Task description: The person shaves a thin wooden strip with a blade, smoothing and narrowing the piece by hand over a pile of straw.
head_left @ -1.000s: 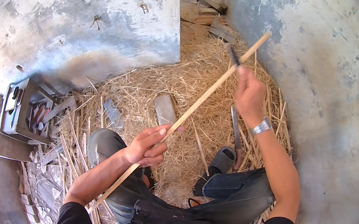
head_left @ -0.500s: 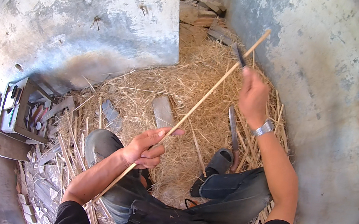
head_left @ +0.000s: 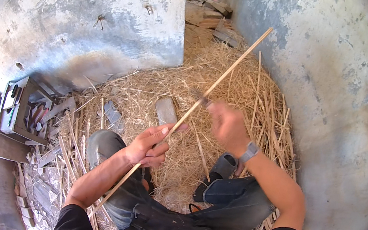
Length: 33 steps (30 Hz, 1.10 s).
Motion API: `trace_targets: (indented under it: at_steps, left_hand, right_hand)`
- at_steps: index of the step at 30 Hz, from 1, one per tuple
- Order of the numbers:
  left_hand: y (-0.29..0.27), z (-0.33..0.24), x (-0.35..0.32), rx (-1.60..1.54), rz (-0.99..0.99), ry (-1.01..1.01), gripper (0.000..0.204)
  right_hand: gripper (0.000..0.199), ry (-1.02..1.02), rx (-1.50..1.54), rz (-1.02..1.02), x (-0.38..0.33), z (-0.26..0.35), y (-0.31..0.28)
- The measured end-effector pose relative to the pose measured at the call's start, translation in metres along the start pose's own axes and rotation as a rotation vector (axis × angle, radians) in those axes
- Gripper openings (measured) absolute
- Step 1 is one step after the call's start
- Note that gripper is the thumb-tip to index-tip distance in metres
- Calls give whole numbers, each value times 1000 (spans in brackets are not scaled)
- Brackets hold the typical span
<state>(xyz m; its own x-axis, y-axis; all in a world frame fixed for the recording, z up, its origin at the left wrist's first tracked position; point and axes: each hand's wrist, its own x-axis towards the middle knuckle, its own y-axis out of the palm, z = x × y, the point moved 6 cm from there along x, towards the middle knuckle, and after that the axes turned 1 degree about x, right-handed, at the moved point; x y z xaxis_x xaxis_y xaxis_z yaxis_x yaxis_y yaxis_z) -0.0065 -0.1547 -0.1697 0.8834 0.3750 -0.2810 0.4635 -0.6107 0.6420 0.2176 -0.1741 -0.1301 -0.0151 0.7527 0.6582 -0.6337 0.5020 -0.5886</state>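
A long, thin pale wooden stick (head_left: 228, 75) slants from beside my left thigh up toward the far right. My left hand (head_left: 145, 147) is closed around its lower part, the thumb along the top and the index finger stretched out. In my right hand (head_left: 229, 129) is a knife (head_left: 205, 101), its dark blade smeared by motion. The blade meets the stick about midway, beyond my left hand. Past the blade, a lengthwise line shows along the stick's far part.
Straw-like shavings (head_left: 135, 93) cover the floor, with a grey brick (head_left: 165, 111) among them. A small wooden stand (head_left: 16, 104) holding tools is at the left. Long strips (head_left: 279, 143) lie along the right wall (head_left: 336, 114). My sandal (head_left: 224, 166) is near a tool's handle (head_left: 239, 167).
My right hand and the knife have come down along the stick toward my left hand. The left hand keeps its hold. My right forearm now covers most of the long tool on the floor.
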Motion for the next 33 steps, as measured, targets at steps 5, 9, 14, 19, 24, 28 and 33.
trace_targets:
  at_steps: [5, 9, 14, 19, 24, 28, 33]
  left_hand:
    - [-6, 2, 1, 59, 21, 85, 51]
    - [11, 0, 5, 144, 84, 169, 48]
    - [2, -5, 4, 79, 5, 234, 51]
    - [11, -14, 3, 246, 37, 361, 77]
    - [2, -17, 2, 312, 2, 389, 93]
    - [-4, -15, 3, 277, -31, 414, 93]
    - [-3, -12, 13, 180, -15, 447, 86]
  right_hand:
    - [21, 3, 15, -26, 25, 2, -11]
    - [31, 407, -113, -36, 38, -24, -30]
    - [32, -53, -75, 2, 10, 50, 12]
    - [26, 471, -87, 9, 45, -13, -24]
    - [27, 93, -35, 35, 14, 53, 19]
    - [25, 23, -14, -45, 26, 49, 14]
    - [20, 134, 17, 39, 20, 55, 26]
